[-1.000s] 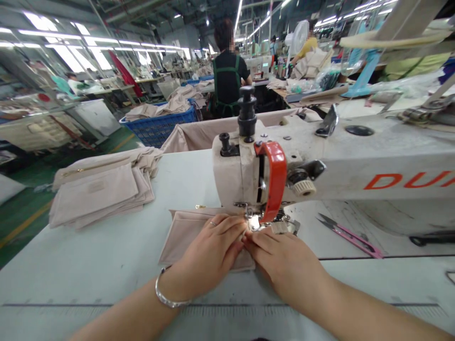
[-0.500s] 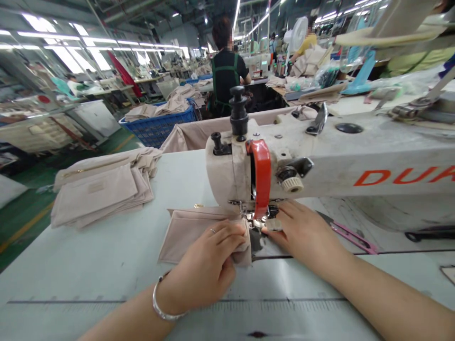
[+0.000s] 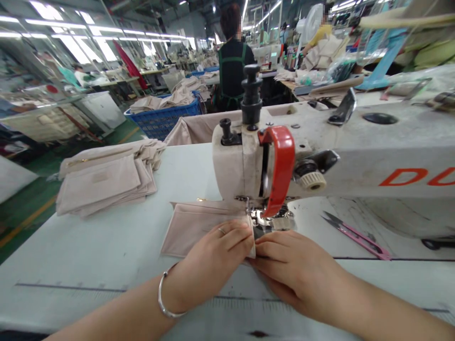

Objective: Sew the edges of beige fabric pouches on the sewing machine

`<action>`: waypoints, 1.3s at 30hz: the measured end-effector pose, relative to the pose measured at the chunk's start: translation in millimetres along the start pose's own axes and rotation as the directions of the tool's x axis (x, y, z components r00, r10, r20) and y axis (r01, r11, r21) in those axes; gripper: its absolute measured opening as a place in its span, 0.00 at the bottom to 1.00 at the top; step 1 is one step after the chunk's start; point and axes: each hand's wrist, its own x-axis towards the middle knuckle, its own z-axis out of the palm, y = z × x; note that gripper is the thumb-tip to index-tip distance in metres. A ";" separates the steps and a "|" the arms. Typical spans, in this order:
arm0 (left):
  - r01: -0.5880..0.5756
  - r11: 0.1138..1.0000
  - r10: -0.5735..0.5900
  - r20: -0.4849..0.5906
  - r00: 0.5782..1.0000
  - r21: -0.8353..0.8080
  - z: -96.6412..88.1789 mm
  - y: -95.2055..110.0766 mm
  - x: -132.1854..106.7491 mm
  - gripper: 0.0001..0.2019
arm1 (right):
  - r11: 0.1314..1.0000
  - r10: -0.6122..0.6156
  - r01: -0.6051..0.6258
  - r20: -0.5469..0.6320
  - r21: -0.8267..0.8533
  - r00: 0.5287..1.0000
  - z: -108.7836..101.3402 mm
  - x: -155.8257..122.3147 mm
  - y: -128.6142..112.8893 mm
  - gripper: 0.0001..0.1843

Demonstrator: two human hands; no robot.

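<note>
A beige fabric pouch [image 3: 192, 227] lies flat on the sewing table, its right edge under the presser foot [image 3: 270, 220] of a cream sewing machine [image 3: 320, 156] with a red guard. My left hand [image 3: 213, 258], with a ring and a silver bracelet, presses down on the pouch's right end with fingers closed over it. My right hand [image 3: 295, 270] sits beside it just in front of the foot, fingers pinching the same fabric edge.
A stack of finished beige pouches [image 3: 106, 180] lies at the table's left. Pink thread snips [image 3: 355, 234] rest right of the needle. Beyond the table stand a blue basket of fabric [image 3: 167, 118] and a person in black with a green apron [image 3: 232, 61].
My right hand came back from beside the presser foot to the pouch's edge next to my left hand. The pouch has shifted slightly under the foot.
</note>
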 end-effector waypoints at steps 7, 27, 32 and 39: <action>0.004 1.000 -0.005 -0.030 1.000 -0.028 -5.7 -8.0 6.4 0.19 | 0.998 0.023 -0.024 -0.010 -0.062 1.000 1.1 4.6 1.0 0.09; -0.018 0.999 0.015 -0.108 0.994 -0.027 -13.6 -1.6 2.2 0.08 | 0.995 0.058 -0.057 0.005 -0.081 0.998 -0.9 2.7 0.9 0.13; -0.003 0.995 -0.024 -0.280 0.960 -0.095 -4.9 -3.0 0.7 0.08 | 0.993 0.064 -0.061 0.022 -0.101 0.998 -2.9 3.0 1.0 0.11; 0.003 0.983 -0.042 -0.207 0.977 -0.184 -6.9 -2.5 2.8 0.09 | 0.995 0.041 -0.042 -0.008 -0.087 0.999 -5.7 0.5 3.3 0.11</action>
